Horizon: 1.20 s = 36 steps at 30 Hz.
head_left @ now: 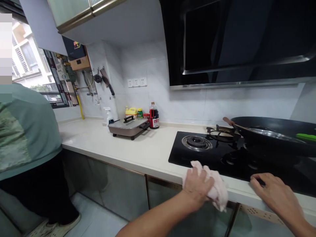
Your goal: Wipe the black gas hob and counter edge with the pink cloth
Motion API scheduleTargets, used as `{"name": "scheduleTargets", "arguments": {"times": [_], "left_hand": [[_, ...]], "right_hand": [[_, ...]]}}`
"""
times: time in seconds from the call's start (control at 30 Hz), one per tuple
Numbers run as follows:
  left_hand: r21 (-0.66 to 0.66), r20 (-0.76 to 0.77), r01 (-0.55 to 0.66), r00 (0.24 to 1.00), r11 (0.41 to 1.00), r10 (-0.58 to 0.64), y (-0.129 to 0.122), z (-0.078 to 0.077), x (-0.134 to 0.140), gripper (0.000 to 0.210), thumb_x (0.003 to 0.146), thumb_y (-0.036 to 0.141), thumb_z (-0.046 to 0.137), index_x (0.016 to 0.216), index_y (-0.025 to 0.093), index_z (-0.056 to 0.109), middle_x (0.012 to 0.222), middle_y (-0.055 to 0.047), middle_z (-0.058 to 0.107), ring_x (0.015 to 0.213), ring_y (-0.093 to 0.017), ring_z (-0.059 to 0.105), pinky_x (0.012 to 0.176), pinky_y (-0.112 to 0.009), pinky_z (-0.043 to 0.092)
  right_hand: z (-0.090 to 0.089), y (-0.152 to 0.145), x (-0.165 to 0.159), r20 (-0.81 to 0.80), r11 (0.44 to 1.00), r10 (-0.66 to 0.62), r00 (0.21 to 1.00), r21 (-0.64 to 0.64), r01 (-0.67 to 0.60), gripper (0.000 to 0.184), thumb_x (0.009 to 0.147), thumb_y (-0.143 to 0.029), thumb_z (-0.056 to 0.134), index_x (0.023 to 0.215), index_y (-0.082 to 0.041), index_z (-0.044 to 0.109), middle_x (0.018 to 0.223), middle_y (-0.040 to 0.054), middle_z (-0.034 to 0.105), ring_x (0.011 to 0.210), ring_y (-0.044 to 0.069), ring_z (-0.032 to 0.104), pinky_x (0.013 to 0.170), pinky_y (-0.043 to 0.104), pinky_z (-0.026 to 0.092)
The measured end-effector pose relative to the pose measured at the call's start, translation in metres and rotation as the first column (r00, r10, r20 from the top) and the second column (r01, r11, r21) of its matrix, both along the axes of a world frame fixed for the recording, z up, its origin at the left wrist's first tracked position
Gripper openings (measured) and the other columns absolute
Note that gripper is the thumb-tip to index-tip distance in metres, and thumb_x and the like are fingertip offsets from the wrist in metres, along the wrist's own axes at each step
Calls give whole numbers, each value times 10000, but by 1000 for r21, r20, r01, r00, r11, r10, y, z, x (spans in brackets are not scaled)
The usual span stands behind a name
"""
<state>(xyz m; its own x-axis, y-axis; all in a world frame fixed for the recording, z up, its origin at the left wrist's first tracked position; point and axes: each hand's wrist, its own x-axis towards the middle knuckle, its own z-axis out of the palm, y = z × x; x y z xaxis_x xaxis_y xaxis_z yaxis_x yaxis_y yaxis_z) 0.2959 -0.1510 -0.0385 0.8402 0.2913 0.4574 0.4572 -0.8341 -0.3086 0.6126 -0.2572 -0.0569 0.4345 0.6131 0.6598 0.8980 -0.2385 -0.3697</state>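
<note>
"Biggest things first: how far along does it look?"

"The pale counter (143,148) carries the black hob (177,154). The wok (274,140) sits on the hob's right side, so the surface beneath is, I'd judge, still left."

"And the rest of the hob?"

"A pan stand (223,129) lies beside the wok; the left burner (197,143) has none over it. That much seems done."

"The hands?"

"The right hand (276,194) is at the counter's front edge, fingers loosely curled, nothing visible in them. The left hand (198,186) has its fingers closed around the pink cloth (218,189), at the edge before the hob. How much it has covered, I can't tell."
</note>
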Motion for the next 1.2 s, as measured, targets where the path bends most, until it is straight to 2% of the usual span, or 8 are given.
{"name": "scheduleTargets", "arguments": {"times": [0.13,0.27,0.43,0.6,0.77,1.0,1.13,1.2], "left_hand": [[124,64,85,994,989,-94,-21,-7,52,509,954,560,567,1349,244,615,1496,-190,521,1102,-353,569,747,-435,429],[116,88,149,983,982,-160,-12,-7,45,436,993,568,492,1283,282,649,1340,-138,626,973,-284,585,684,-400,394],[26,186,115,975,993,-118,24,-4,-18,463,937,670,544,1206,331,711,1185,-107,686,892,-260,576,724,-404,421],[-55,235,-19,972,998,32,59,1,-109,434,876,624,651,1183,332,747,1320,-124,643,1056,-308,586,880,-459,476],[-226,321,-80,935,971,152,94,21,-168,339,911,338,632,1235,297,723,1278,-100,623,1078,-272,606,935,-419,525],[-403,492,-242,756,883,432,123,72,-114,485,808,195,647,1285,282,670,1440,-95,453,1382,-303,457,1143,-428,433],[-575,220,-359,797,735,562,124,82,-68,803,785,333,700,1547,276,455,1607,-139,380,1536,-358,267,1237,-541,277],[-641,75,-351,856,683,511,122,82,-60,761,784,486,705,1507,336,521,1607,-113,432,1534,-362,295,1244,-590,235]], "right_hand": [[-2,-1,5,48,991,-8,999,-136,14,470,859,-552,411,908,-239,759,1081,140,743,949,354,660,785,490,496],[-6,-1,11,46,989,0,999,-151,6,492,871,-545,400,953,-232,771,1118,103,749,1021,341,664,863,478,508],[-8,0,14,35,990,14,999,-144,-9,493,889,-522,389,977,-242,784,1135,87,743,1042,315,665,874,448,511],[-8,1,12,40,989,14,999,-145,-8,499,895,-502,375,1001,-238,784,1127,88,740,1034,301,664,868,439,498],[-7,4,4,77,989,-4,997,-144,15,476,908,-470,381,1015,-224,774,1120,96,728,1002,292,653,822,427,485],[-1,5,-6,117,984,-26,993,-175,47,463,959,-431,352,1037,-213,753,1115,104,715,1004,277,632,802,395,455],[-3,5,-4,130,985,-29,991,-163,50,448,957,-430,354,1023,-232,751,1119,90,715,990,271,634,815,395,458],[-5,5,-2,127,987,-19,992,-158,39,450,962,-443,353,1026,-239,749,1127,86,713,992,270,633,817,395,461]]}}
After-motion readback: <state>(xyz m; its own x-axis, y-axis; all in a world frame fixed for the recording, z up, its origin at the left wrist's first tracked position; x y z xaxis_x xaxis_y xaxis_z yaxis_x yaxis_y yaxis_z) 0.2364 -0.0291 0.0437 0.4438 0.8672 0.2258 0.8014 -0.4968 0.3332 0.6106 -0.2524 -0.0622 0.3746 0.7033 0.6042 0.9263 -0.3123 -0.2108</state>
